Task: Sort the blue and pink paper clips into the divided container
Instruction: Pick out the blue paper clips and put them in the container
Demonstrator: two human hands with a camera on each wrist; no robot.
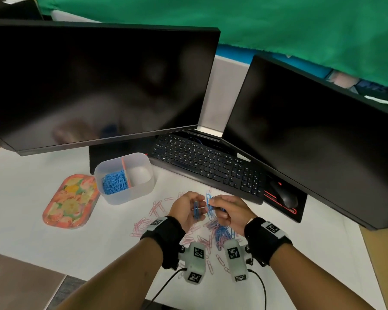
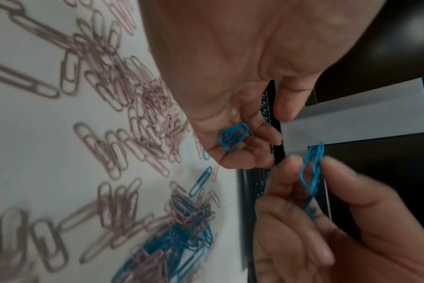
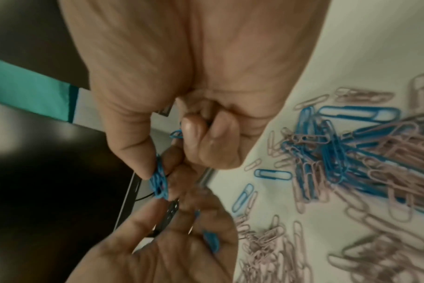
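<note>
White table [image 1: 20,209] w/ mixed clips; left hand [image 1: 185,210] cups blue paper clips [image 1: 196,211], right hand [image 1: 227,211] pinches a tangled blue bunch [image 1: 209,203]. Pink strays prob ride along.

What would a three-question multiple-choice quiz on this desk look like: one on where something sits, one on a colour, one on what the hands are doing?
1. Where is the container?
A. On the keyboard
B. Between the floral tray and the keyboard
C. Right of the mouse

2. What colour are the clips in its filled compartment?
A. Blue
B. Pink
C. Green

3. What are the hands doing?
A. Both lie flat on the table
B. One is typing
C. Each holds blue clips

Answers:
1 B, the tub stands right of the tray and left of the keyboard.
2 A, the left compartment is full of blue; the right one looks empty.
3 C, the left hand and the right hand each hold blue clips above the mixed pile.
</note>
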